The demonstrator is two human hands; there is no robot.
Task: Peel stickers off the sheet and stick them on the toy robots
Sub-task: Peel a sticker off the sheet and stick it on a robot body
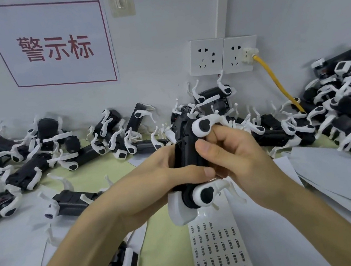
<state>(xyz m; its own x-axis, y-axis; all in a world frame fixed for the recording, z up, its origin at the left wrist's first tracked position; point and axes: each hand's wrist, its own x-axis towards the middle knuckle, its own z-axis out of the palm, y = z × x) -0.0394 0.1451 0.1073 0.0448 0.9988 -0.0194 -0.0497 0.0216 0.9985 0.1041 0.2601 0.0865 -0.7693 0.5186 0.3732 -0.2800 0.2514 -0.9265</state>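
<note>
Head view: right hand (236, 158) fingers (217, 134) and thumb pinch the toy robot (186, 147); left hand (154, 181) wraps its black body. It's held above the sticker sheet (220, 250). Sticker under thumb: can't tell. Risk: hard squeeze bends the thin white legs, or label lands crooked.

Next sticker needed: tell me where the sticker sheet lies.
The sticker sheet lies flat on the table at bottom centre of the head view, just below the held toy robot, blank white sheets to its right.

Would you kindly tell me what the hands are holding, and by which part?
Both hold one toy robot by its black body: the left hand wraps it, the right hand pinches its side.
</note>
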